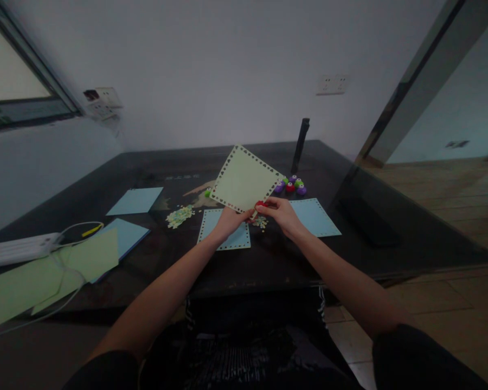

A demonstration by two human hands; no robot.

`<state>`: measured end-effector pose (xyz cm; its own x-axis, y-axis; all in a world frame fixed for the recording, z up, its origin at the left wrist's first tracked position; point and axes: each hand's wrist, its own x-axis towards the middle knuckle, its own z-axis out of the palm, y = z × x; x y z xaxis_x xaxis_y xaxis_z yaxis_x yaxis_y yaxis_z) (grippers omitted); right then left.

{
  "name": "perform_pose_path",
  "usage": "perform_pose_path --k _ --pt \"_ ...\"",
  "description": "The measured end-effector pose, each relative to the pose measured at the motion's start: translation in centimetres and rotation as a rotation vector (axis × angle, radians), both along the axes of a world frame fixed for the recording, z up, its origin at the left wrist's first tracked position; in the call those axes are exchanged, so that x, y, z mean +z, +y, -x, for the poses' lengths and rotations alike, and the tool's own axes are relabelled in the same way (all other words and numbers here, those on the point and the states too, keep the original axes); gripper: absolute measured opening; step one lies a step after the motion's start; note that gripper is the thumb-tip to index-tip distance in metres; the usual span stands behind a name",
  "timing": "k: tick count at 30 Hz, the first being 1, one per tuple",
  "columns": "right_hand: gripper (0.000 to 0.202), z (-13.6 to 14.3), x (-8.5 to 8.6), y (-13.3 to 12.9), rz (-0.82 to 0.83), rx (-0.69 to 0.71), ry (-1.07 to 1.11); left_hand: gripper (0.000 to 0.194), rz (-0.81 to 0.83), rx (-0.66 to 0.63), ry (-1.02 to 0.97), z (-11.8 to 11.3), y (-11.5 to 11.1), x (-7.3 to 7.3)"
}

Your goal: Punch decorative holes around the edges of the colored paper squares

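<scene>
A pale green sheet [246,179] with small holes punched along its edges is held up, tilted, above the table. My left hand [231,221] grips its lower corner. My right hand [282,212] is closed on a small red punch [261,204] at that same corner, close to my left fingertips. Under my left hand lies a light blue sheet [238,237] with punched edges. Another blue sheet [315,216] lies to the right of my right hand. Small paper cutouts [261,222] are on the table below the held corner.
Several purple, green and red punches [290,187] stand behind my right hand. A pile of cutouts [180,215] is left of centre. Blue sheets [136,201], green sheets [85,260] and a white power strip [20,249] with cables lie left. A black upright object [301,145] stands at the back.
</scene>
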<state>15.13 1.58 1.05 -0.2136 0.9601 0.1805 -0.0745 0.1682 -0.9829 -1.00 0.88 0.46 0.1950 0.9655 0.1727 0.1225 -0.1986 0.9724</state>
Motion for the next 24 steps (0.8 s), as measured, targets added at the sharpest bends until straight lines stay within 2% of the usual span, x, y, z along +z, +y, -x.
perform_pose_path --k 8,24 --pt "0.027 -0.16 0.11 0.00 -0.029 0.009 -0.018 0.039 0.028 0.013 -0.033 -0.25 -0.22 0.03" --pt "0.027 -0.15 0.28 0.07 -0.051 0.020 -0.009 0.044 -0.033 0.044 0.007 -0.43 -0.30 0.10"
